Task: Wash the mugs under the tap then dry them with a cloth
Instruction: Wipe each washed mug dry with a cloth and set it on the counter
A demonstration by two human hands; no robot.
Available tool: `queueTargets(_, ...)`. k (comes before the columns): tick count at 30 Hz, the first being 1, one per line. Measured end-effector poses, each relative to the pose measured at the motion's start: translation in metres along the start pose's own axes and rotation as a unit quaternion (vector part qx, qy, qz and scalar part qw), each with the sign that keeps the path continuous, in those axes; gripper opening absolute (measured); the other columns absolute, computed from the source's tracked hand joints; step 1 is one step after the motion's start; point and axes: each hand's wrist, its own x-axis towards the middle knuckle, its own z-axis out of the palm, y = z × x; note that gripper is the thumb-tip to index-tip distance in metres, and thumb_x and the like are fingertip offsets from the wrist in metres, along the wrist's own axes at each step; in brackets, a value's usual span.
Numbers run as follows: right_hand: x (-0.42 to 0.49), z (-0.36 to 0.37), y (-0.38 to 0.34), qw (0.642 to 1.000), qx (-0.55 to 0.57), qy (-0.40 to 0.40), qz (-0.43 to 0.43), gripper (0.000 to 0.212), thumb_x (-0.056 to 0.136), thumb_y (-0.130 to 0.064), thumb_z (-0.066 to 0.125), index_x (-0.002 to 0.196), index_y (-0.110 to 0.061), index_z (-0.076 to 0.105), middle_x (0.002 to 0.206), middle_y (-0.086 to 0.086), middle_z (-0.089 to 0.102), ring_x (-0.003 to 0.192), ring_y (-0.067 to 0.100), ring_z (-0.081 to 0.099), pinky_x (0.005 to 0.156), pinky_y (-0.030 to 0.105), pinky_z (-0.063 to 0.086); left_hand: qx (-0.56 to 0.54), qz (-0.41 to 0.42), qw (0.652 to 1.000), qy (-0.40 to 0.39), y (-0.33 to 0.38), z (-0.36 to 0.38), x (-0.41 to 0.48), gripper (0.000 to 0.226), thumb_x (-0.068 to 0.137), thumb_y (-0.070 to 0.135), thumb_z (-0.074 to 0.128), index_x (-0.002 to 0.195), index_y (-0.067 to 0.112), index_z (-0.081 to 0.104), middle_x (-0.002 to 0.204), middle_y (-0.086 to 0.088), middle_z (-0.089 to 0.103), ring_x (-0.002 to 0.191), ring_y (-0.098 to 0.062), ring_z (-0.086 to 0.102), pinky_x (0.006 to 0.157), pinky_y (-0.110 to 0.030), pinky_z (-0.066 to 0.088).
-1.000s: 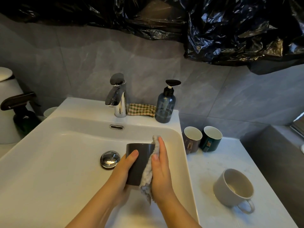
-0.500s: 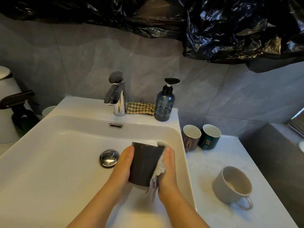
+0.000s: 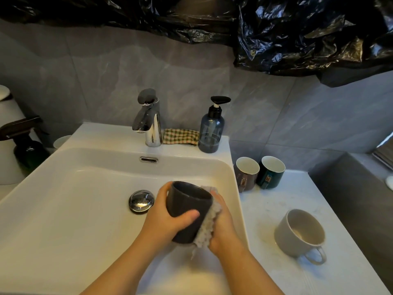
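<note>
Over the right part of the white sink (image 3: 63,188) my left hand (image 3: 168,218) grips a dark grey mug (image 3: 187,201), tilted with its mouth facing away and up. My right hand (image 3: 223,231) presses a pale grey cloth (image 3: 209,226) against the mug's right side. No water runs from the chrome tap (image 3: 148,120). On the counter (image 3: 265,209) to the right stand a brown mug (image 3: 245,173) and a dark green mug (image 3: 271,172). A beige cup (image 3: 297,233) lies tilted on its side nearer to me.
A blue soap pump bottle (image 3: 210,128) and a folded checked cloth (image 3: 180,136) sit on the sink's back ledge. A chrome drain plug (image 3: 141,201) is in the basin. A dark spray bottle (image 3: 23,143) stands at left. Black plastic sheeting (image 3: 297,35) hangs overhead.
The mug has tipped from upright so its mouth shows, and it sits lower in the basin. My left thumb has moved across its front; my right hand has slid down with the cloth.
</note>
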Motion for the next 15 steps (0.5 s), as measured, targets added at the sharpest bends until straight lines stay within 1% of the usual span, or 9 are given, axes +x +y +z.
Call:
queueTargets(2,0.002,0.002,0.004,0.999,-0.022,0.017,-0.046,0.026,0.097,-0.033,0.045,0.105,-0.022,0.067,0.099,0.008,0.071,0.096,0.025,0.067,0.086,0.042,0.054,-0.083,-0.049,0.995,0.022,-0.001,-0.002,0.004,0.099,0.044,0.048,0.075,0.133,0.041,0.031,0.112,0.006,0.057,0.098,-0.012,0.061,0.077,-0.029,0.053)
queueTargets(4,0.002,0.004,0.003,0.995,-0.055,0.041,-0.066,0.028,0.097,-0.033,0.044,0.108,-0.020,0.066,0.097,0.010,0.071,0.096,0.026,0.067,0.088,0.043,0.054,-0.094,-0.056,0.994,0.000,0.001,-0.002,0.002,0.106,0.039,0.048,0.074,0.134,0.046,0.027,0.113,0.009,0.054,0.099,-0.011,0.060,0.076,-0.027,0.052)
queueTargets(6,-0.002,0.004,-0.004,0.995,-0.067,0.065,-0.026,0.036,0.094,-0.038,0.048,0.097,-0.008,0.066,0.090,0.018,0.068,0.087,0.032,0.065,0.090,0.046,0.052,-0.041,-0.012,0.999,-0.026,0.005,-0.001,-0.005,0.095,0.037,0.043,0.076,0.122,0.052,0.034,0.110,0.014,0.056,0.094,-0.007,0.062,0.071,-0.022,0.054)
queueTargets(7,-0.003,-0.002,-0.005,0.996,-0.067,0.065,0.006,0.035,0.094,-0.035,0.050,0.088,-0.002,0.063,0.086,0.021,0.064,0.080,0.033,0.062,0.089,0.045,0.052,-0.001,0.022,0.999,-0.045,0.008,0.000,-0.009,0.091,0.038,0.041,0.077,0.118,0.055,0.036,0.107,0.020,0.057,0.094,-0.003,0.061,0.071,-0.020,0.053)
queueTargets(8,-0.008,-0.005,-0.008,0.995,-0.072,0.059,0.027,0.028,0.095,-0.027,0.050,0.083,-0.003,0.059,0.086,0.020,0.061,0.075,0.029,0.059,0.085,0.043,0.052,0.043,0.052,0.996,-0.064,0.009,0.001,-0.011,0.090,0.039,0.041,0.078,0.116,0.058,0.036,0.107,0.025,0.056,0.097,0.002,0.059,0.073,-0.017,0.052)
queueTargets(10,-0.014,-0.013,-0.010,0.998,-0.044,0.035,0.019,0.020,0.100,-0.014,0.039,0.087,-0.013,0.055,0.097,0.015,0.058,0.075,0.019,0.056,0.071,0.033,0.050,0.124,0.088,0.985,-0.084,0.007,0.002,-0.014,0.092,0.042,0.044,0.080,0.119,0.062,0.032,0.112,0.034,0.051,0.104,0.004,0.056,0.080,-0.016,0.051)
queueTargets(12,-0.019,-0.014,-0.009,0.999,0.031,0.006,0.033,0.028,0.103,-0.023,0.031,0.102,-0.008,0.055,0.109,0.018,0.059,0.079,0.018,0.056,0.066,0.031,0.046,0.154,0.104,0.979,-0.077,0.005,0.002,-0.014,0.094,0.043,0.046,0.080,0.121,0.061,0.031,0.116,0.034,0.050,0.108,0.002,0.054,0.084,-0.019,0.050)
queueTargets(14,-0.011,-0.013,-0.003,0.999,0.042,-0.013,0.030,0.046,0.101,-0.039,0.030,0.118,-0.005,0.055,0.118,0.020,0.060,0.088,0.023,0.059,0.074,0.036,0.049,0.115,0.091,0.988,-0.057,0.006,0.001,-0.013,0.089,0.042,0.045,0.079,0.117,0.061,0.034,0.112,0.031,0.052,0.102,0.001,0.057,0.079,-0.018,0.052)
queueTargets(15,-0.009,-0.010,-0.002,0.998,0.047,-0.014,0.045,0.053,0.097,-0.047,0.033,0.116,-0.006,0.059,0.112,0.021,0.063,0.092,0.028,0.061,0.080,0.040,0.051,0.067,0.070,0.994,-0.041,0.008,0.001,-0.013,0.086,0.041,0.045,0.078,0.115,0.058,0.037,0.109,0.026,0.055,0.098,-0.001,0.059,0.074,-0.019,0.053)
